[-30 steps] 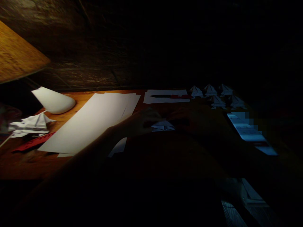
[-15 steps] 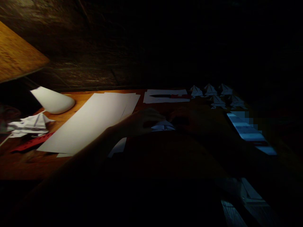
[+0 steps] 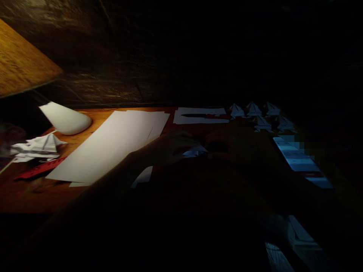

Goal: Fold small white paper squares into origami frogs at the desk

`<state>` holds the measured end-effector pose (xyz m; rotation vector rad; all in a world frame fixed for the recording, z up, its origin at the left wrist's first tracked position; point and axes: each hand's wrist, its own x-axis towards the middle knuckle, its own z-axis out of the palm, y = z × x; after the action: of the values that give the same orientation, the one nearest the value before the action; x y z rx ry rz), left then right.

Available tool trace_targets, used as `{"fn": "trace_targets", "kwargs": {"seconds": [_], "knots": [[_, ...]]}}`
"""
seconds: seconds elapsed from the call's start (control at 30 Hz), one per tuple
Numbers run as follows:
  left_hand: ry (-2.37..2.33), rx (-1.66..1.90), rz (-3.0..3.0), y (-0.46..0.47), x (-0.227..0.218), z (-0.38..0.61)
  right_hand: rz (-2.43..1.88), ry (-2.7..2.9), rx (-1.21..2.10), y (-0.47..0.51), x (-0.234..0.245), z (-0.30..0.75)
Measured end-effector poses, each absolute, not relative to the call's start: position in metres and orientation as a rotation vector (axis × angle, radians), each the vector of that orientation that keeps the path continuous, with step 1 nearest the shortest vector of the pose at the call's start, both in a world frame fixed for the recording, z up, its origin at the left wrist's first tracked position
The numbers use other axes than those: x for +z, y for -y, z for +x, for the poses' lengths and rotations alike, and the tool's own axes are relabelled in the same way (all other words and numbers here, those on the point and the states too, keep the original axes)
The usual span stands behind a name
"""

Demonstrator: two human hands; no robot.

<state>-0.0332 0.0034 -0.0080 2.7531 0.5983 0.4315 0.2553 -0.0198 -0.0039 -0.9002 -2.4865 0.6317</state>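
A small folded piece of paper (image 3: 195,152) is held low over the middle of the table. My left hand (image 3: 177,145) grips its left side, fingers closed on the edge. From the other side my right hand (image 3: 219,145) closes on the paper's right end; deep shadow blurs its fingers. Beyond both hands a knife (image 3: 195,115) with a dark blade and red handle lies on a small stack of paper (image 3: 181,121). Several folded paper figures (image 3: 261,122) stand at the back right.
Large white sheets (image 3: 113,143) cover the left of the wooden table (image 3: 22,198). Beside them are a white lamp base (image 3: 66,119) under an orange shade (image 3: 25,60), a crumpled paper figure (image 3: 42,147) and a red strip (image 3: 39,169). A lit phone (image 3: 297,156) lies at right.
The folded paper shows a smaller, narrower shape between my hands, its right part now more covered. Both hands stay in nearly the same place. The view has shifted slightly.
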Motion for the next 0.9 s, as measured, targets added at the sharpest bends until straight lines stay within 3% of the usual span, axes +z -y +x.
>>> {"fn": "trace_targets", "kwargs": {"seconds": [0.9], "knots": [[-0.78,0.574,2.843,0.018,-0.012,-0.007,-0.992,2.523,0.362,0.032,-0.001,0.239]]}}
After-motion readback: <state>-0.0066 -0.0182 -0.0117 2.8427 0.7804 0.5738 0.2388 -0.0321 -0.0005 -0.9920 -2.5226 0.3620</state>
